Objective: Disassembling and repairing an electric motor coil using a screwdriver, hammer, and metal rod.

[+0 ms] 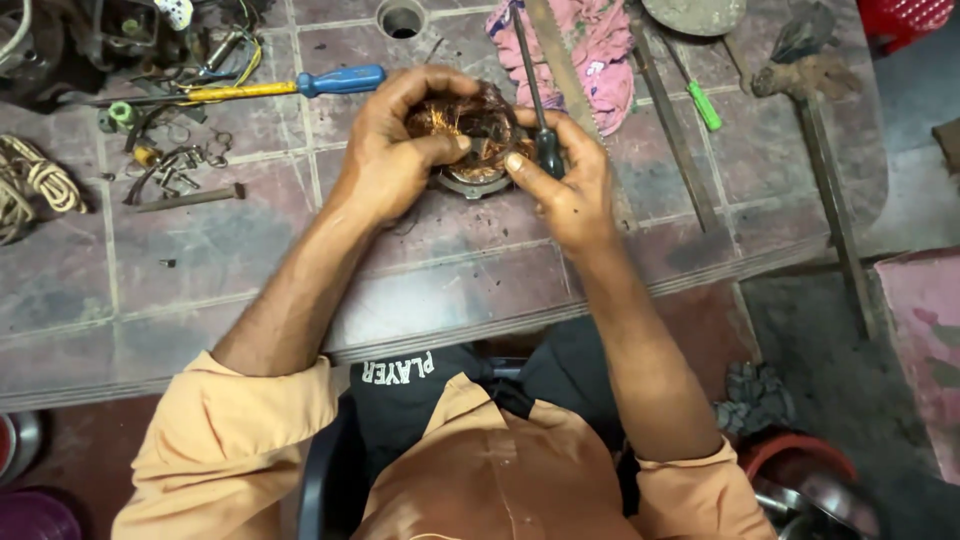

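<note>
While one copper-wound stator (478,135) sits mid-tabletop (220,250), we clamp it: left hand (395,150) wrapped over it, right hand (560,180) pinching one dark-handled screwdriver (535,100) against it.

Two hands are at work, the left hand (395,150) and the right hand (560,185), both closed on one motor stator (478,135) wound with copper wire. Three screwdrivers are in view: one with a blue handle (340,80), one with a green handle (704,106), and one black-handled screwdriver (540,120) gripped in the right hand. One pink cloth (600,50) lies there, one flat metal file (560,55), one coil of pale rope (30,180) and one hammer (810,80).
</note>
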